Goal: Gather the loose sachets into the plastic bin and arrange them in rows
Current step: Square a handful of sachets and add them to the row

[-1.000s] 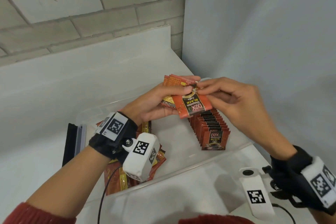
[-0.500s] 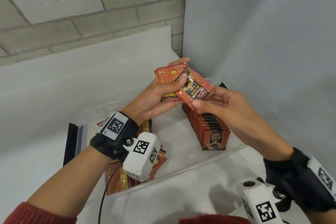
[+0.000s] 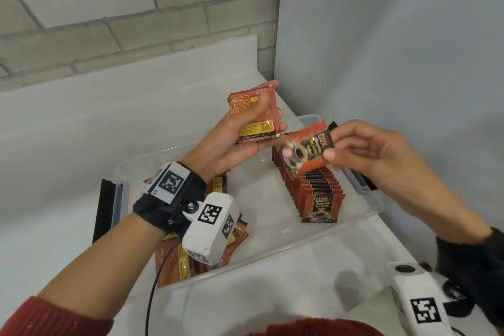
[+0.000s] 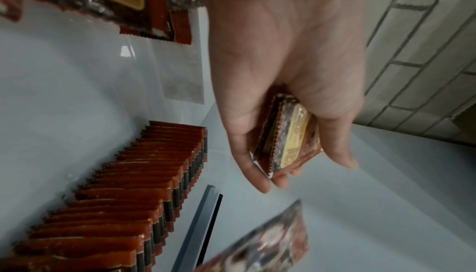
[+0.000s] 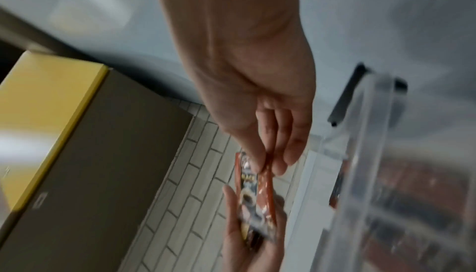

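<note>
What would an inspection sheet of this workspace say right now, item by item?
Surface: white counter.
Job's things: clear plastic bin; upright row of sachets inside; loose pile at its left end.
Clutter: black bar left of the bin.
Grippers: left hand grips a small stack; right hand pinches a single sachet.
Cables: black cable under the left wrist.
Surroundings: brick wall, grey panel.

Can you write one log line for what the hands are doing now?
left hand: holds sachet stack | right hand: pinches one sachet | row: standing in bin
</note>
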